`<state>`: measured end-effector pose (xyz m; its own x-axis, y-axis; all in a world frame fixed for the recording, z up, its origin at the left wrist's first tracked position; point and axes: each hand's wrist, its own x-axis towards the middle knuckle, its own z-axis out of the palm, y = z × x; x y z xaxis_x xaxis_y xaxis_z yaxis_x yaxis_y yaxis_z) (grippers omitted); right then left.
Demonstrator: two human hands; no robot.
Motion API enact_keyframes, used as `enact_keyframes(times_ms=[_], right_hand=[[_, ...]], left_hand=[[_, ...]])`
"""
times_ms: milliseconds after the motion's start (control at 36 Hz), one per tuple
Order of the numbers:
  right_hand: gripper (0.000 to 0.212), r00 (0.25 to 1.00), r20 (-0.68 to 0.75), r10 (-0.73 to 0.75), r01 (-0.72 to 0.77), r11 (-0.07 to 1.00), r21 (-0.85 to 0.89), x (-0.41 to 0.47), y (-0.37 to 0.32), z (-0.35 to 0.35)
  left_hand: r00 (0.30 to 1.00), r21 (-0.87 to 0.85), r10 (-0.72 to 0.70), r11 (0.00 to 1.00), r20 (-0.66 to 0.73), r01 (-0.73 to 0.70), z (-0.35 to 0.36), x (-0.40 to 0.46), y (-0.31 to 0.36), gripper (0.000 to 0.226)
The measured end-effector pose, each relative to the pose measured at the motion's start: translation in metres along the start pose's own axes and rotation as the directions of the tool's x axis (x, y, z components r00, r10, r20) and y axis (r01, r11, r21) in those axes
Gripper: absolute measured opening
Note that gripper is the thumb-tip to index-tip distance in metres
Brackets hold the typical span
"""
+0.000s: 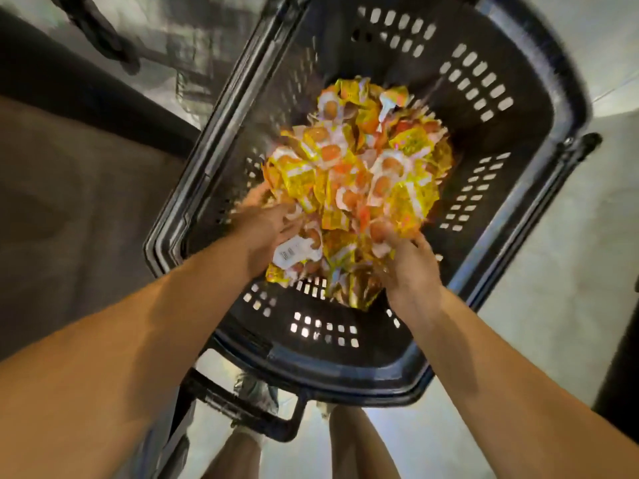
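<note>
While gripped between left hand (268, 233) and right hand (408, 267), sachet bundle (366, 160) is judged light, limp, slippery; underside support is advised.

No word, brand or number can be read with certainty here, because the whole picture is smeared by motion. The yellow and orange packets (363, 167) in the black basket (491, 84) carry printed areas in white and yellow, but the letters on them are only blurred marks. One white label (290, 252) on a packet just beside the left hand (266, 233) shows some short dark bars, like a barcode or small boxes, and no digit or letter on it is legible. The walls of the basket show no mark that can be read.
</note>
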<state>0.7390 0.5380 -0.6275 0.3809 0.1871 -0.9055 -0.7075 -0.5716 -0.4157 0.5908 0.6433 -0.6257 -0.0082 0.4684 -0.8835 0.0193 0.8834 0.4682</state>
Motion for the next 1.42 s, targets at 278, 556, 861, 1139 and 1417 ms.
enact_keyframes(times_ms=[278, 556, 861, 1139, 1417], right_hand=[[0.036, 0.999, 0.032, -0.013, 0.024, 0.934, -0.357, -0.044, -0.009, -0.026], [0.028, 0.952, 0.210, -0.222, 0.304, 0.624, -0.720, -0.189, -0.077, -0.064], [0.056, 0.831, 0.469, -0.299, 0.544, 0.259, -0.798, -0.353, -0.142, -0.120], [0.055, 0.626, 0.664, -0.408, 0.768, 0.176, -0.616, -0.467, -0.136, -0.168], [0.057, 0.607, 0.758, -0.238, 0.793, 0.118, -0.598, -0.501, -0.106, -0.156]], left_hand=[[0.997, 0.390, 0.019, 0.921, -0.077, 0.013, -0.033, -0.047, 0.009, 0.053], [0.989, 0.667, 0.118, 0.730, 0.090, -0.148, -0.064, -0.202, 0.058, 0.037], [0.889, 0.751, 0.381, 0.502, 0.255, -0.430, -0.069, -0.414, 0.128, 0.052], [0.799, 0.736, 0.542, 0.425, 0.260, -0.527, -0.114, -0.538, 0.099, 0.057], [0.814, 0.683, 0.580, 0.578, 0.040, -0.446, -0.168, -0.601, 0.032, 0.056]])
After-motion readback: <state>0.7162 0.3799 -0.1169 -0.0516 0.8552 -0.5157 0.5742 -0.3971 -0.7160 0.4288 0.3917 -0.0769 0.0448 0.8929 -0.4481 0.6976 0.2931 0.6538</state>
